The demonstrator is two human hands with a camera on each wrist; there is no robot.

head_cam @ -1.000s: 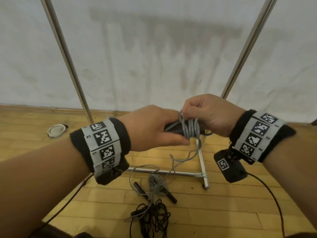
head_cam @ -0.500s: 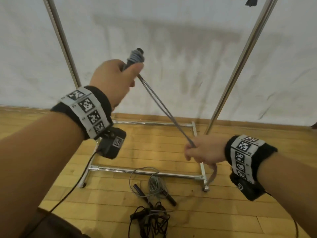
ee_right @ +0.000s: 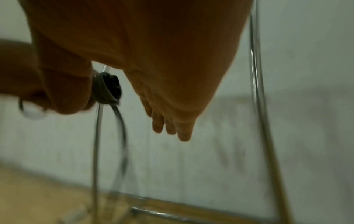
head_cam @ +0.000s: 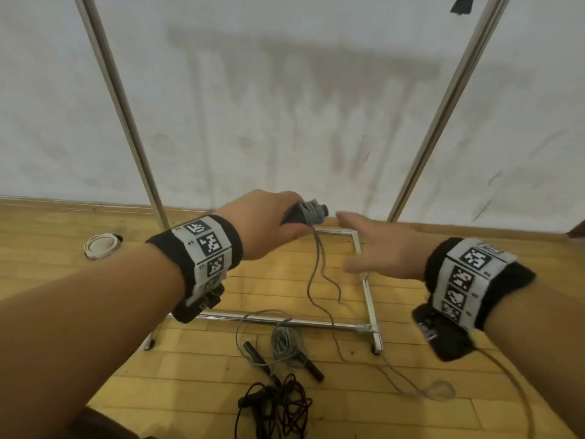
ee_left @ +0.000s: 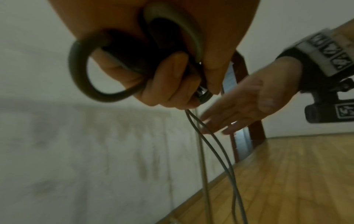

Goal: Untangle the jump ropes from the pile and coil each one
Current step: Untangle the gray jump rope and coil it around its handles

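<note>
My left hand (head_cam: 269,226) grips the black handles of a grey jump rope (head_cam: 311,212), several turns of grey cord wound round them. Two loose strands (head_cam: 319,274) hang from the handles to the floor. In the left wrist view my left hand (ee_left: 172,78) curls round the handles and a dark loop (ee_left: 80,75) sticks out behind. My right hand (head_cam: 376,248) is beside the handles, fingers straight and spread, holding nothing. My right hand (ee_right: 172,118) shows straight fingers, the wound handles (ee_right: 107,89) to its left. On the floor lie another grey rope (head_cam: 285,343) and a black tangled rope (head_cam: 275,407).
A metal rack stands ahead with slanting poles (head_cam: 126,122) and floor bars (head_cam: 368,296) against a white wall. A white round lid (head_cam: 101,245) lies on the wooden floor at left. A camera cable (head_cam: 506,375) trails from my right wrist.
My left hand has come down from head height to waist level with the wound handles. My right hand has let go of the cord, which now hangs slack, and opened beside the handles.
</note>
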